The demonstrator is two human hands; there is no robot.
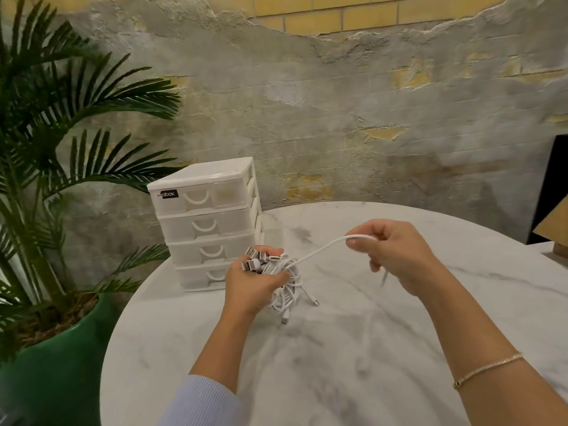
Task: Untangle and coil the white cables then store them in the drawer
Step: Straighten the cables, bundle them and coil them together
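White cables [284,282] are sitting bunched in a tangled bundle, gripped by the left hand [250,279] just above the marble table [353,348]. Left fingers are closing around the upper part of the bundle, with several USB plugs [255,259] sticking out over the top of that grip and loose loops hanging below it; two small connector ends [315,302] are dangling under the grip, close to the tabletop, contact unclear. One strand [319,249] is running up and right from the left grip to the right hand [396,256], which is pinching it between thumb and fingers, closed tight on the cable; its tail seems to be passing inside the right palm, blurred below. Right hand is sitting higher than and well apart from the left grip, strand fairly taut between them. Drawer unit [209,224], white plastic with four drawers, all looking shut, is standing on the table just behind and left of the left grip. Potted palm in a green pot [61,358] is standing further left, off the table. Thin bracelet [488,368] is showing on the right forearm, light blue sleeve [203,404] on the left arm.
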